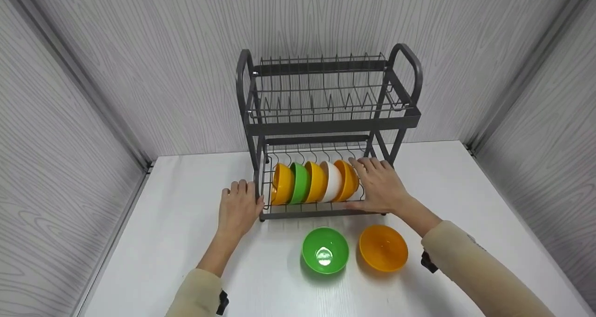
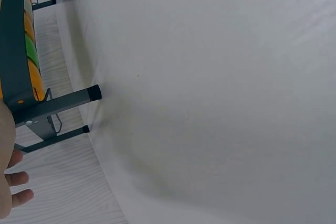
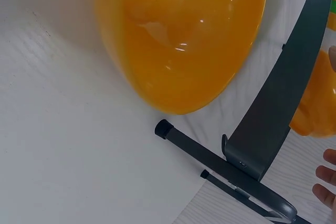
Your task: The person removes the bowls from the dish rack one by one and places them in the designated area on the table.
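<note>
In the head view, a dark two-tier dish rack (image 1: 326,127) stands on the white table. Several small bowls sit on edge in a row on its lower tier: a yellow-orange bowl (image 1: 281,184) at the left end, then green, yellow, white (image 1: 332,182) and an orange bowl (image 1: 348,182) at the right end. My left hand (image 1: 238,207) rests against the rack's left front post, thumb at the post. My right hand (image 1: 382,186) is spread at the rack's right side, fingertips beside the end orange bowl and thumb near the front rail; exact contact is unclear.
On the table in front of the rack lie a green bowl (image 1: 325,250) and an orange bowl (image 1: 383,248), both mouth up. The upper tier (image 1: 326,107) of wire slots overhangs the row. Pale wood-grain panels (image 1: 195,65) stand behind and at both sides.
</note>
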### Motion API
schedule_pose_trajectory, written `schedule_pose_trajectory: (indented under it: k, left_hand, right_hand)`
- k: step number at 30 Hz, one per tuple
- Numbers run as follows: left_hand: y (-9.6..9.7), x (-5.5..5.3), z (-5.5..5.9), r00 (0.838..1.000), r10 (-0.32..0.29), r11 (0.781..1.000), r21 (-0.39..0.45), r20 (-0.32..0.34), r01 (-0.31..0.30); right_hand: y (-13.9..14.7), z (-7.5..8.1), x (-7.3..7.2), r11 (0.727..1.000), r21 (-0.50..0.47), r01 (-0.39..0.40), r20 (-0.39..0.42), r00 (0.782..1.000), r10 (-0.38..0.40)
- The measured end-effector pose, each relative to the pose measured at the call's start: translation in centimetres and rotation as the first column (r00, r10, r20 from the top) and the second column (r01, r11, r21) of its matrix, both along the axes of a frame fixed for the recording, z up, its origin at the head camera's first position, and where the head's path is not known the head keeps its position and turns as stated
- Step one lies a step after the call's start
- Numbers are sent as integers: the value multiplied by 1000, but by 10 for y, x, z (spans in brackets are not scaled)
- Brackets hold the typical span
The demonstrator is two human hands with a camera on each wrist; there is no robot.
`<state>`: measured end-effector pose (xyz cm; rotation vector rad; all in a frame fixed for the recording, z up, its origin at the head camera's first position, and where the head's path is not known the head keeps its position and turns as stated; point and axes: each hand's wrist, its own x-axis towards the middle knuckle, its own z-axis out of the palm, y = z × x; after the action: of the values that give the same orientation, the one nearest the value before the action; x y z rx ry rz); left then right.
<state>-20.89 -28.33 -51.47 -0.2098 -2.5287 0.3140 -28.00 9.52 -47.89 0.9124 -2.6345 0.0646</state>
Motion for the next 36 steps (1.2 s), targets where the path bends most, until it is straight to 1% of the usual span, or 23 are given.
schedule_pose_trajectory:
  k: [6, 11, 14, 19, 23, 27, 36]
  left_hand:
    - [0, 0, 0, 1000, -1, 1000, 12, 2, 1]
    - [-1, 0, 0, 1000, -4, 1000, 31, 15, 4]
    - [-1, 0, 0, 1000, -4, 999, 38, 20, 3]
    - [0, 0, 0, 1000, -1, 999, 40, 30, 0]
    - [0, 0, 0, 1000, -3, 999, 38, 25, 2]
    - [0, 0, 1, 1000, -2, 999, 40, 29, 0]
    - [1, 1, 1, 999, 6, 999, 47, 44, -8]
  right_hand:
    - [-2, -4, -5, 1000, -13, -2, -24, 1000, 2]
    - [-3, -9, -8, 1000, -5, 11, -33, 999, -11]
    - [-4, -11, -10, 1000, -19, 10, -27, 1000, -10]
    - [-8, -14, -10, 999, -34, 13, -28, 1000, -14]
    - [-11, -15, -10, 999, -51, 8, -33, 999, -10]
    - [-15, -16, -9, 997, -71, 6, -17, 1000, -7]
    - [-19, -20, -10, 997, -75, 9, -24, 1000, -11]
